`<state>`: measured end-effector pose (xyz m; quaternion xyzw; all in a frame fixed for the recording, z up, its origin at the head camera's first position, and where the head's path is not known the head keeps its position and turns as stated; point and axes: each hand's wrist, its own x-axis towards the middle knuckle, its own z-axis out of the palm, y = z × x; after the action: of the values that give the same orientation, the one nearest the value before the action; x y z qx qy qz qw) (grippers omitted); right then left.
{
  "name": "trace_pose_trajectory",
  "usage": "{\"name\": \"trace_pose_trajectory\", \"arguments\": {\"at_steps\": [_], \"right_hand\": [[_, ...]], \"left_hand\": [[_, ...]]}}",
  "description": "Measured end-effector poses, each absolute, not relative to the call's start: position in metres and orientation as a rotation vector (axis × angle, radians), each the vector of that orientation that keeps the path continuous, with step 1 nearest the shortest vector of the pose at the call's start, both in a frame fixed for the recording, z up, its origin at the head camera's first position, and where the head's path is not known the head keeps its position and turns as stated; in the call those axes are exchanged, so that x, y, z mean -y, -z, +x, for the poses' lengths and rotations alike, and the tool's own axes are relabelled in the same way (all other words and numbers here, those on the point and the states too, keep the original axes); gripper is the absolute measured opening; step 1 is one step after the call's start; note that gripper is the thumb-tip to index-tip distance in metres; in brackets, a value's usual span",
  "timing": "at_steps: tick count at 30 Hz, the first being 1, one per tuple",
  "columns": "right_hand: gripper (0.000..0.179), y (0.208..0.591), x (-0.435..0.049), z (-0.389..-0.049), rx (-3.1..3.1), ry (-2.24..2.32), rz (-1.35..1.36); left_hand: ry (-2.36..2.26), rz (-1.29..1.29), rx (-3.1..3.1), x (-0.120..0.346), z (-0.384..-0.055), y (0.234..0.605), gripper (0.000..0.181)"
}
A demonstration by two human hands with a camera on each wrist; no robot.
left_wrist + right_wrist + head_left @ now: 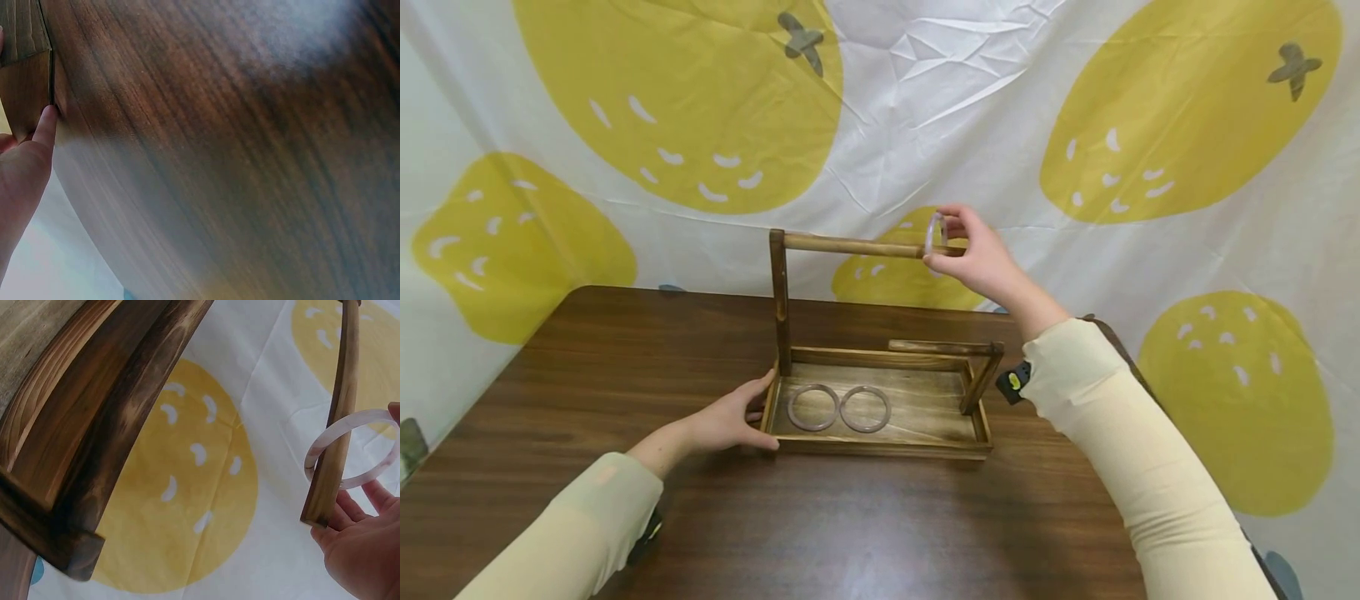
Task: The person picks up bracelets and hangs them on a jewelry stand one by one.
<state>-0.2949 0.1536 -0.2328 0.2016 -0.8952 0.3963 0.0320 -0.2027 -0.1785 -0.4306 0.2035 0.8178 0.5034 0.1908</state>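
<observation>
Pinching a translucent bangle [932, 233] between thumb and fingers, the right hand [973, 250] holds it around the upper wooden bar [850, 245], near that bar's free right end, which passes through the ring. This bar runs rightward from the top of a tall post [780, 300] at the left end of a shallow wooden tray [925, 406]. The left hand [722, 421] grips that same end, thumb and fingers spread wide across it, the thumb at the front corner. Two more bangles lie flat inside the tray, the left one [814, 428] and the right one [867, 430] side by side. A shorter post [981, 379] at the tray's right end carries a lower bar [940, 347] pointing left. Everything stands on a dark wood-grain desk [850, 525] before a white cloth [940, 158] printed with yellow lemons.
</observation>
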Motion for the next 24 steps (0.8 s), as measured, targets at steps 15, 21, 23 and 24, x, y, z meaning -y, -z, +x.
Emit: {"name": "trace_pose_trajectory", "arguments": {"at_steps": [15,21,23,24], "right_hand": [[0.066,0.227,-0.131,-0.293,2.804,-1.104,0.732],[0.066,0.227,-0.126,-0.292,2.818,-1.1,0.733],[0.066,0.226,-0.124,-0.292,2.823,-1.088,0.735],[0.067,0.225,-0.123,-0.292,2.824,-1.081,0.74]], "left_hand": [[-1.39,0.561,-2.319,0.178,-0.202,0.431,0.111],[-1.397,0.549,-2.304,0.177,-0.202,0.43,0.11],[-1.408,0.543,-2.298,0.177,-0.201,0.429,0.11],[-1.405,0.543,-2.299,0.177,-0.201,0.429,0.11]]}}
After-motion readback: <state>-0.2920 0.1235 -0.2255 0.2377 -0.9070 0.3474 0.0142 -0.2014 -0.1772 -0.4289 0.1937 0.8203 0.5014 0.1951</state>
